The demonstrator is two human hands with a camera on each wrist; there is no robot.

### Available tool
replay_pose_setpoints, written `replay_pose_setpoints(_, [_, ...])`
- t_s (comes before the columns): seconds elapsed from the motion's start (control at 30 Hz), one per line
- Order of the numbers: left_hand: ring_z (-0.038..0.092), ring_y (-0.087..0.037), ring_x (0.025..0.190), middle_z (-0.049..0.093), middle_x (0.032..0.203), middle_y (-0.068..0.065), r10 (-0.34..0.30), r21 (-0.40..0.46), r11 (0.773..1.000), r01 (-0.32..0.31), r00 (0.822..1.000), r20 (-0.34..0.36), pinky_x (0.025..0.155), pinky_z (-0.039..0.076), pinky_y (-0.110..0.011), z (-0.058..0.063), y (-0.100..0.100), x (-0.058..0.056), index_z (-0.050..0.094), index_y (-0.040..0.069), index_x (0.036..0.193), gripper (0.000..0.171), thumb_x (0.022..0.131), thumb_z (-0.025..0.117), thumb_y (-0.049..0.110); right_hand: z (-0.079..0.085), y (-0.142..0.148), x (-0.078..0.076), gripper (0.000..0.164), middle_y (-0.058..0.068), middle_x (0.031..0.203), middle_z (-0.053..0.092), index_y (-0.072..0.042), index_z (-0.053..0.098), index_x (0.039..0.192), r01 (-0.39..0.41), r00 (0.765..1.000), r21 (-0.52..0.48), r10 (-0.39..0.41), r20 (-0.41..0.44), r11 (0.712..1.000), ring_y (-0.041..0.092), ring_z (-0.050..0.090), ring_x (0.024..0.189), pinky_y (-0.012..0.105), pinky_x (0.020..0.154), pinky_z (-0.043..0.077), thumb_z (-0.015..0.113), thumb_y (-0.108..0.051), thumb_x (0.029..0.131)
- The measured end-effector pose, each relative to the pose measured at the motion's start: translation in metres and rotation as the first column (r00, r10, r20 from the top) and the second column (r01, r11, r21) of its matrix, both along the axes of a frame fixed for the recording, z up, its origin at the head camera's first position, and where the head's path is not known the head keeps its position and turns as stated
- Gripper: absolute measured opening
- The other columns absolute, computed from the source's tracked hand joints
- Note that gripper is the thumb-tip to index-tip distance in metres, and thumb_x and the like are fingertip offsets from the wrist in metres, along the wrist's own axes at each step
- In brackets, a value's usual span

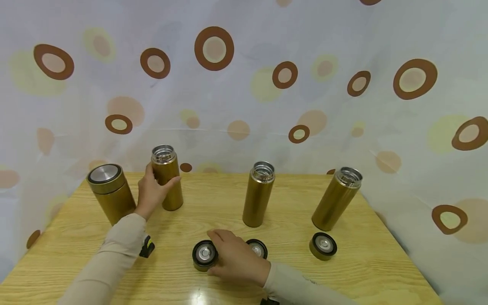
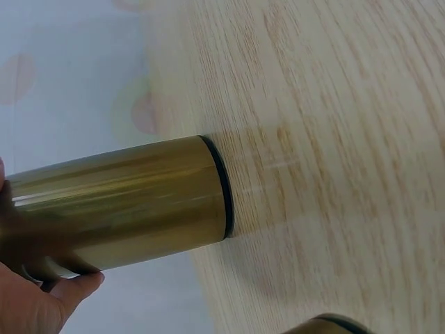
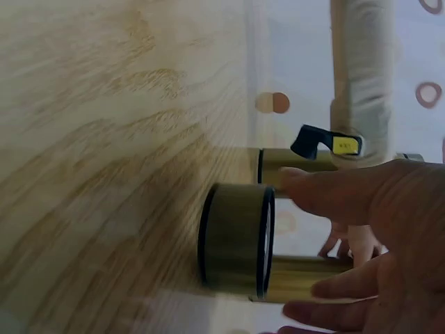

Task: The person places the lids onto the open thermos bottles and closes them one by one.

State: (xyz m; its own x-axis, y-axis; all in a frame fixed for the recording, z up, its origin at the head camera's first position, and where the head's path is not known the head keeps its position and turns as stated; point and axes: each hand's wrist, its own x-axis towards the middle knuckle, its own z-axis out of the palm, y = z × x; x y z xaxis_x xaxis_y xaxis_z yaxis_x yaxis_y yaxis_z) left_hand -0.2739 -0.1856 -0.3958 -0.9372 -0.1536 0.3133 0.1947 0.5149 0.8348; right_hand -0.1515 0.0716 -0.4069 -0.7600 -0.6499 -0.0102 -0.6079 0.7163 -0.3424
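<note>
On the left, my left hand [image 1: 154,188] grips a gold thermos bottle [image 1: 170,186] around its upper part. That bottle stands upright, its steel mouth uncovered. In the left wrist view its gold body [image 2: 132,198] meets the table at a dark base ring. My right hand [image 1: 238,258] hovers by a round gold lid [image 1: 204,254], which lies with its inner side up. Thumb and fingers are spread apart beside this lid, as the right wrist view shows with the lid [image 3: 236,240] in front of them. A second lid [image 1: 257,249] is partly hidden behind the right hand.
A wider gold thermos [image 1: 110,190] with its lid on stands at far left. Two uncapped gold bottles stand upright, one at centre [image 1: 257,199] and one at right [image 1: 333,203]. Another lid [image 1: 323,246] lies before the right bottle. A patterned curtain [image 1: 244,106] hangs behind the table.
</note>
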Motion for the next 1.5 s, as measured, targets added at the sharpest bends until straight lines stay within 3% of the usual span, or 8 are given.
replay_pose_setpoints(0.13, [0.045,-0.043,0.127,0.042,0.142,-0.025,0.002,-0.008,1.000,-0.002,1.000,-0.014,0.100,0.041,-0.058,-0.001,0.002,-0.004,0.022,0.002,0.148,0.088,0.085,0.074,0.036,-0.001,-0.010,-0.005,0.088,0.010,0.138,0.050,-0.003,0.039,0.144,0.005,1.000,0.103,-0.003,-0.018,0.995,0.023,0.050,0.124,0.036,0.096,0.049,0.076,-0.049,0.079])
replay_pose_setpoints(0.43, [0.046,-0.043,0.127,0.043,0.142,-0.025,0.001,-0.004,1.000,-0.001,0.999,-0.037,0.101,0.041,-0.058,-0.002,0.006,-0.005,0.023,0.002,0.148,0.088,0.085,0.074,0.034,-0.009,-0.014,-0.016,0.068,0.001,0.107,0.059,-0.005,0.051,0.128,-0.005,0.999,0.112,-0.001,0.046,0.994,0.010,0.057,0.093,0.023,0.075,0.050,0.080,-0.040,0.078])
replay_pose_setpoints(0.77, [0.046,-0.043,0.126,0.043,0.142,-0.025,0.005,-0.020,1.000,-0.006,1.000,-0.031,0.100,0.041,-0.058,-0.002,0.005,-0.004,0.023,0.001,0.147,0.087,0.085,0.074,0.035,-0.010,-0.014,-0.018,0.069,-0.001,0.114,0.057,-0.009,0.052,0.128,-0.017,0.998,0.125,0.009,0.067,0.992,0.011,0.054,0.101,0.023,0.081,0.049,0.082,-0.042,0.075])
replay_pose_setpoints(0.9, [0.047,-0.044,0.125,0.043,0.141,-0.026,0.009,-0.030,0.999,-0.010,0.999,-0.032,0.100,0.041,-0.058,-0.002,0.005,-0.003,0.023,0.001,0.147,0.087,0.085,0.074,0.034,-0.007,-0.014,-0.025,0.066,-0.002,0.112,0.059,-0.009,0.054,0.127,-0.009,0.991,0.068,-0.001,0.137,0.998,0.009,0.056,0.099,0.022,0.083,0.049,0.082,-0.039,0.075])
replay_pose_setpoints(1.03, [0.045,-0.044,0.127,0.042,0.142,-0.026,0.010,-0.028,1.000,-0.011,1.000,-0.027,0.101,0.041,-0.057,-0.003,0.004,-0.002,0.023,0.001,0.147,0.087,0.085,0.074,0.034,0.010,-0.010,-0.039,0.066,0.001,0.113,0.063,-0.008,0.053,0.127,0.073,0.974,-0.089,-0.052,0.219,0.993,0.011,0.060,0.100,0.024,0.085,0.049,0.084,-0.031,0.074])
replay_pose_setpoints(1.17, [0.045,-0.043,0.127,0.042,0.142,-0.025,0.016,-0.021,1.000,-0.017,0.999,-0.028,0.101,0.041,-0.057,-0.004,0.002,-0.001,0.023,0.002,0.147,0.087,0.084,0.075,0.033,0.040,-0.007,-0.054,0.070,0.008,0.120,0.061,-0.005,0.046,0.133,0.147,0.963,-0.278,-0.073,0.259,0.949,0.020,0.059,0.108,0.033,0.091,0.048,0.083,-0.022,0.076])
replay_pose_setpoints(1.27, [0.046,-0.043,0.127,0.043,0.141,-0.025,0.018,-0.022,1.000,-0.019,0.999,-0.040,0.100,0.041,-0.058,-0.005,0.001,-0.001,0.024,0.002,0.147,0.087,0.084,0.075,0.033,0.062,-0.008,-0.066,0.070,0.008,0.123,0.058,-0.007,0.043,0.137,0.196,0.950,-0.410,-0.069,0.304,0.891,0.023,0.055,0.110,0.036,0.090,0.049,0.081,-0.018,0.078])
replay_pose_setpoints(1.5, [0.048,-0.042,0.125,0.046,0.139,-0.024,0.019,-0.017,1.000,-0.020,0.998,-0.056,0.099,0.043,-0.056,-0.008,0.000,-0.003,0.025,0.003,0.147,0.085,0.084,0.075,0.033,0.097,-0.022,-0.095,0.062,0.005,0.123,0.053,-0.016,0.046,0.138,0.219,0.948,-0.609,-0.020,0.317,0.762,0.021,0.053,0.102,0.028,0.076,0.052,0.076,-0.022,0.083])
